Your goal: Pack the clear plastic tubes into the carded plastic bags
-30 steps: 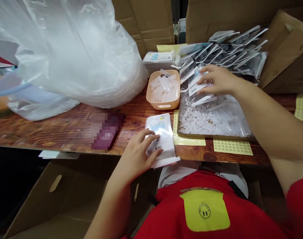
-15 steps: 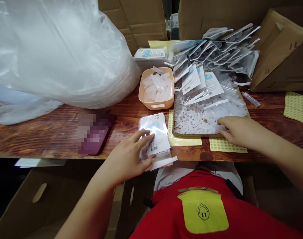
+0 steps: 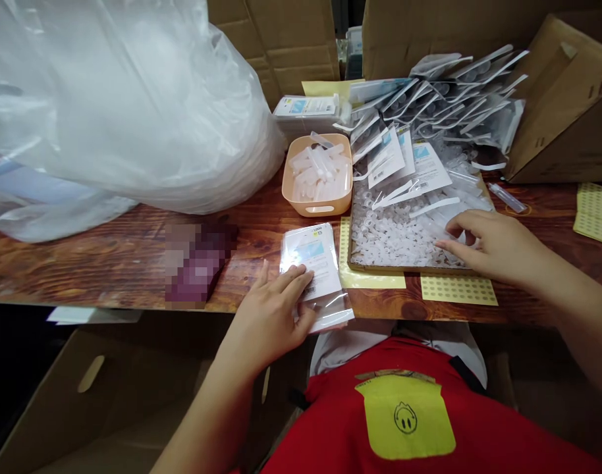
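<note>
At a brown wood-grain table (image 3: 261, 230), a person's left hand (image 3: 274, 313) lies spread, not clenched, on a stack of clear plastic bags with white-and-blue printed cards (image 3: 315, 253) near the front edge. One finger now stands raised, and the white strip that jutted past the top bag's lower corner half a second ago no longer sticks out there. The right hand (image 3: 498, 247), over the bagged cards at the back of the tray a second ago, is now at the front right of a shallow brown cardboard tray (image 3: 404, 268) of small white plastic pieces (image 3: 387, 237), thumb and finger bent close; whether they grip anything cannot be told. Three carded bags (image 3: 427, 172) lie fanned across the tray's back. Left of it sits a peach plastic basket (image 3: 301, 206) of translucent tubes (image 3: 321, 168); one clear tube (image 3: 508, 199) lies on the table to the right.
</note>
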Tool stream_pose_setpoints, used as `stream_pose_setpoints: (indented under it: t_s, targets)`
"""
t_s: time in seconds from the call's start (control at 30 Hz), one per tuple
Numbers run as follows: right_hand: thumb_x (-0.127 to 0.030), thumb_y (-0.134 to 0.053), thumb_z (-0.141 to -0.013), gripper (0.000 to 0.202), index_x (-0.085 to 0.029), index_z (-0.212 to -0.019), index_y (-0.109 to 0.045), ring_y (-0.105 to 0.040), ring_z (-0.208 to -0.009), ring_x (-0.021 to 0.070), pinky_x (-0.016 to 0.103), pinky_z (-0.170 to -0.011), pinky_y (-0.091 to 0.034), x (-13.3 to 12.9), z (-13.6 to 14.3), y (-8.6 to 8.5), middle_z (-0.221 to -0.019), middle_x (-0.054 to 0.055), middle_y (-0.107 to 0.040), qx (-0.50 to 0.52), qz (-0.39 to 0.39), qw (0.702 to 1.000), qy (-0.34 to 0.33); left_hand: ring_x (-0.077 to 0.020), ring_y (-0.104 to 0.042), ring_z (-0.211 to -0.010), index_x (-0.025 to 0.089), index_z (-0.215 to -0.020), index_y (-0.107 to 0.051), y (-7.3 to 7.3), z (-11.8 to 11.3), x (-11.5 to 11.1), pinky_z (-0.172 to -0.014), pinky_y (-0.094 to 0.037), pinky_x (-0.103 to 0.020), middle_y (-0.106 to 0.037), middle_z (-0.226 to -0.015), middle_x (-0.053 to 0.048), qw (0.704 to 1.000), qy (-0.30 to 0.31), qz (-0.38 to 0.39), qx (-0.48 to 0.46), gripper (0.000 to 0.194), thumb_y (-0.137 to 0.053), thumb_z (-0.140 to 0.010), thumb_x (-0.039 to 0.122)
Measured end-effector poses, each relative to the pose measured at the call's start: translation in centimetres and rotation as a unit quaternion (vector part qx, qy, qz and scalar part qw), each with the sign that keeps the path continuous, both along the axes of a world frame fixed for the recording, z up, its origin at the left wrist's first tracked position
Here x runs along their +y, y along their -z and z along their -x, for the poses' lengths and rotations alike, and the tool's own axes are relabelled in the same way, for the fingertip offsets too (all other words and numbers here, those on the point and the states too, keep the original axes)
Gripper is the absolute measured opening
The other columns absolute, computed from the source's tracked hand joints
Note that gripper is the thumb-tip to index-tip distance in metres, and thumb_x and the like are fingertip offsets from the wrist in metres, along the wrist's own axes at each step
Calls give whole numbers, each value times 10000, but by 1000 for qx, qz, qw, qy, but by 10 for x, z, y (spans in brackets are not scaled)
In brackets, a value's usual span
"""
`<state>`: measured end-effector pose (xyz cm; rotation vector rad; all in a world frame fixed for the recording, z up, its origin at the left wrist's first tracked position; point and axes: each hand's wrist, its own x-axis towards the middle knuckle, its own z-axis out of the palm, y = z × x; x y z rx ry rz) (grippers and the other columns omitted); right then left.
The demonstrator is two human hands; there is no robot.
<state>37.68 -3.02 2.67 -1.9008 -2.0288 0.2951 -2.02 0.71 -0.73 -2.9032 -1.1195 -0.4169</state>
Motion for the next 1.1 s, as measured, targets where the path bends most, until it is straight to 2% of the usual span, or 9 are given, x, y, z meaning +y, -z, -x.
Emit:
stream_pose_setpoints:
  t_s: [0.1, 0.2, 0.3, 0.5, 0.63, 0.73, 0.87, 0.97, 1.1]
  targets:
    - [-659, -719, -782, 490, -174, -843, -686, -533, -671, 141, 279, -624, -392, 0, 9, -8, -806, 73, -657, 196, 77, 976, 63, -360, -726, -1194, 122, -1312, -679, -5, 0, 0, -1226, -313, -761, -725, -1332, -193, 1000, 1, 28, -7, 438, -512, -935, 270]
    - [-668, -871, -597, 598, -160, -825, -652, -541, -667, 121, 238, -554, -390, 6, 19, -14, -834, 79, -664, 459, 158, 864, 135, -348, -720, -1147, 140, -1294, -695, -18, -9, 9, -1191, -389, -704, -737, -1272, -171, 998, 14, 49, -22, 430, -539, -989, 399]
    - [-516, -910, -582, 534, -157, -830, -600, -501, -611, 81, 199, -493, -344, 14, 26, -16, -841, 66, -666, 595, 171, 764, 183, -303, -695, -1063, 134, -1236, -730, -31, -37, 30, -984, -565, -495, -740, -1134, -147, 997, 43, 57, -39, 395, -496, -1030, 375]
    - [-527, -766, -765, 436, -160, -915, -587, -291, -492, 39, 215, -435, -237, 21, 24, -10, -774, 39, -625, 618, 182, 753, 137, -298, -655, -998, 138, -1025, -782, -28, -116, 69, -923, -540, -442, -723, -1018, -140, 988, 94, 96, 78, 236, -564, -951, 189]
    - [-485, -784, -745, 411, -156, -884, -581, -343, -501, 37, 208, -435, -247, 18, 19, -9, -831, 54, -651, 639, 161, 733, 169, -298, -677, -930, 108, -968, -773, -19, -140, 75, -834, -537, -420, -718, -952, -154, 985, 81, 87, 122, 283, -509, -882, 54]
    - [-450, -858, -675, 442, -158, -866, -588, -518, -588, 77, 205, -467, -339, 14, 17, -9, -888, 79, -686, 624, 116, 750, 190, -287, -689, -904, 111, -955, -773, -15, -142, 73, -817, -538, -406, -724, -949, -154, 986, 84, 85, 114, 282, -504, -889, 60]
    - [-490, -914, -644, 487, -160, -829, -609, -616, -633, 131, 234, -504, -407, 5, 14, -7, -825, 79, -691, 493, 37, 857, 149, -260, -705, -895, 122, -992, -779, -10, -140, 69, -833, -547, -385, -738, -952, -133, 986, 101, 90, 101, 326, -477, -899, 43]
    - [-450, -858, -754, 373, -173, -920, -671, -623, -651, 133, 265, -580, -470, -5, 12, 1, -778, 44, -669, 381, -65, 915, 118, -258, -710, -886, 124, -970, -780, -7, -138, 68, -835, -551, -389, -736, -923, -129, 990, 102, 81, 61, 287, -498, -937, 83]
    - [-393, -742, -917, 293, -251, -1173, -726, -663, -815, 160, 329, -748, -541, -21, 15, 14, -990, 49, -710, 263, -171, 945, 96, -247, -722, -916, 131, -974, -755, -2, -134, 69, -832, -562, -370, -759, -979, -119, 991, 87, 95, -46, 189, -569, -979, 163]
